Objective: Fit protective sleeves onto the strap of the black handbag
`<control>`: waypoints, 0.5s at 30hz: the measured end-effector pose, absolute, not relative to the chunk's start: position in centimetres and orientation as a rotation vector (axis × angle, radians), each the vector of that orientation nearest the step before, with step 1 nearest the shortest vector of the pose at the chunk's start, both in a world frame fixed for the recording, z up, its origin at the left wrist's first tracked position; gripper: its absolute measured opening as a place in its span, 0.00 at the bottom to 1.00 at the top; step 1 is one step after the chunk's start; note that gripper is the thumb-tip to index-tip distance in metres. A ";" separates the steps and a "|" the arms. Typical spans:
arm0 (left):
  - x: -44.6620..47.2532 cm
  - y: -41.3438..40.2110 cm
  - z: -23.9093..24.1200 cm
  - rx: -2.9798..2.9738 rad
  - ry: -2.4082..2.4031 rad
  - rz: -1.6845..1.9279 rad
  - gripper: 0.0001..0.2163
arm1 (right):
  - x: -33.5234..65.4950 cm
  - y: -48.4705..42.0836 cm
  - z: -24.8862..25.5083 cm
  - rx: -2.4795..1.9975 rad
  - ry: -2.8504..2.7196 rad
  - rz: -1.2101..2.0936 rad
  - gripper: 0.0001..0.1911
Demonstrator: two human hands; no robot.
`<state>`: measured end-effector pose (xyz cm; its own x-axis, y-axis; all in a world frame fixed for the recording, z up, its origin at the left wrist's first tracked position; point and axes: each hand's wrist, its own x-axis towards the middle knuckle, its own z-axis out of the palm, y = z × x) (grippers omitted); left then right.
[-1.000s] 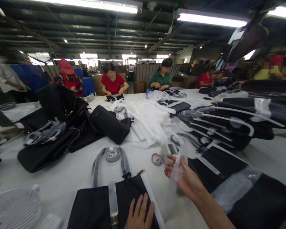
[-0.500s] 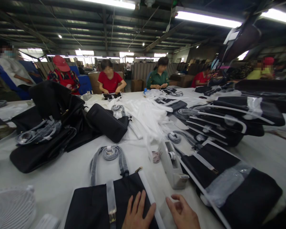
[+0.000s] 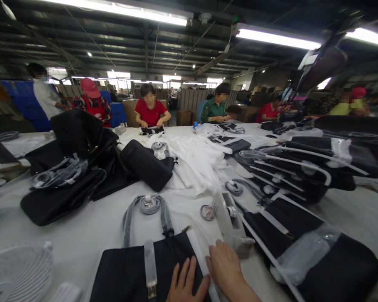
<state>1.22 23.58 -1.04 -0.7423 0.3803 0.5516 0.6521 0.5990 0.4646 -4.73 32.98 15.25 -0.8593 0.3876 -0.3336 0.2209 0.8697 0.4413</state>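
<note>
A black handbag [image 3: 129, 268] lies flat in front of me, its handle wrapped in clear plastic and looped away from me. A white-covered strap with a metal buckle [image 3: 150, 268] runs down its front. My left hand [image 3: 187, 283] rests on the bag with its fingers spread. Just to the right, my right hand [image 3: 225, 266] is at the white sheet [image 3: 198, 249] along the bag's right edge. Its fingers are curled, and whatever they hold is hidden. Beyond that hand stands a grey tape dispenser [image 3: 236, 228], close to the fingers.
More black bags are heaped at the left [image 3: 78, 167] and stacked at the right [image 3: 321, 247]. White wrapping [image 3: 192, 163] covers the table's middle. A white fan [image 3: 19, 272] is at lower left. A hair tie [image 3: 207, 212] lies by the dispenser. Several people work across the table.
My right hand has moved left and forward, from beside the bag to its right edge. My left hand stays on the bag. The view has shifted slightly.
</note>
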 end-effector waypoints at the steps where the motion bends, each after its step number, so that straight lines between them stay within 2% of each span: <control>1: 1.2 23.5 -1.1 -0.830 -2.417 -0.924 0.25 | -4.8 33.2 15.2 0.454 2.618 0.555 0.10; 6: 1.0 23.5 -1.1 -0.830 -2.367 -0.899 0.23 | -4.0 34.7 14.6 0.543 2.611 0.539 0.20; 11: 0.9 23.4 -1.0 -0.818 -2.377 -0.894 0.24 | -2.9 35.9 14.4 0.641 2.605 0.432 0.19; 15: 0.9 23.4 -1.0 -0.832 -2.361 -0.868 0.24 | -2.7 36.0 14.3 0.692 2.683 0.325 0.23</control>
